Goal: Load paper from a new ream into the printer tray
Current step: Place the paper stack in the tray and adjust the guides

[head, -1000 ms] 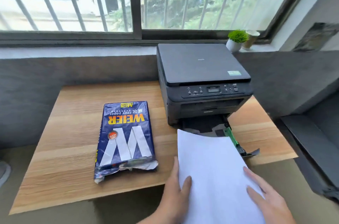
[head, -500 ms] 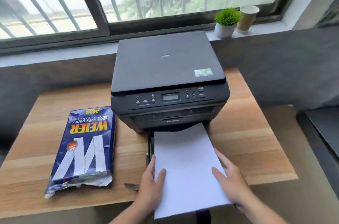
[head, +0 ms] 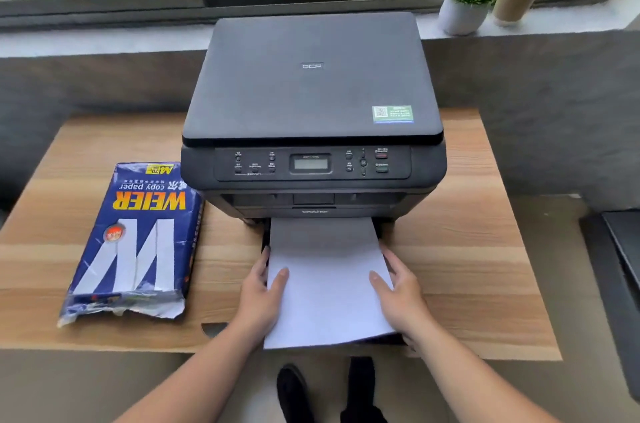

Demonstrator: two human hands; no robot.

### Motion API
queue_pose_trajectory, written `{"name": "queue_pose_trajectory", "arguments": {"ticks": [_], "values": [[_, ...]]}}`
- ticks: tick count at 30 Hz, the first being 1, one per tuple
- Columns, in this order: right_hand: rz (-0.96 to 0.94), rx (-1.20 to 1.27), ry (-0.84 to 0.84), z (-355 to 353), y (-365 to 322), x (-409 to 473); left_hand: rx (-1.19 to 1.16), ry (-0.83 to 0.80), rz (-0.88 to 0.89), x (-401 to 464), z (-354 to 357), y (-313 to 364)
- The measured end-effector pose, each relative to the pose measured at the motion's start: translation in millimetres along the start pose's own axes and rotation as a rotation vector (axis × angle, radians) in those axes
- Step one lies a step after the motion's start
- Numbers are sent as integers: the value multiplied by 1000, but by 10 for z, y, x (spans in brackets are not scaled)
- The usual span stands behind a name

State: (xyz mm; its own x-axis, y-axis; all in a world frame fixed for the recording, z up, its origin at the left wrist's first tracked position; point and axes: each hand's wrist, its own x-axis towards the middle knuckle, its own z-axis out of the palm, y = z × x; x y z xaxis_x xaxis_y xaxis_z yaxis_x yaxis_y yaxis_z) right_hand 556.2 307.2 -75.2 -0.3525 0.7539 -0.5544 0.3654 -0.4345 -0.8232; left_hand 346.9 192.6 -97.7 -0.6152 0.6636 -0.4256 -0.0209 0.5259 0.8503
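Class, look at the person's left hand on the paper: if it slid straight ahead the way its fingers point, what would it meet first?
Probably the printer front, just left of the tray slot; the left hand points there along the paper edge. Depth is unclear.
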Motion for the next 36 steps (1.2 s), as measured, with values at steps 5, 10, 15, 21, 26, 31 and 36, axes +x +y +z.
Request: {"name": "queue_pose_trajectory", "arguments": {"ticks": [5, 10, 15, 21, 26, 31, 36], "values": [[-9, -8, 53, 113, 70, 208, 12, 67, -20, 183, 23, -42], [-38, -22, 154, 273, 76, 416, 89, 90, -68, 167, 6, -167], [-75, -162, 266, 434, 129, 480, 260, 94, 32, 52, 17, -243], [-113, -539, 358, 602, 147, 506, 530, 121, 193, -81, -10, -236], [-134, -667, 340, 648, 116, 523, 719, 57, 243, -121, -53, -194], [-139, -872, 329, 696, 79, 552, 905, -51, 225, -140, -36, -144], [-299, -1288, 391, 593, 55, 353, 1186, -57, 332, -148, -61, -62]]}}
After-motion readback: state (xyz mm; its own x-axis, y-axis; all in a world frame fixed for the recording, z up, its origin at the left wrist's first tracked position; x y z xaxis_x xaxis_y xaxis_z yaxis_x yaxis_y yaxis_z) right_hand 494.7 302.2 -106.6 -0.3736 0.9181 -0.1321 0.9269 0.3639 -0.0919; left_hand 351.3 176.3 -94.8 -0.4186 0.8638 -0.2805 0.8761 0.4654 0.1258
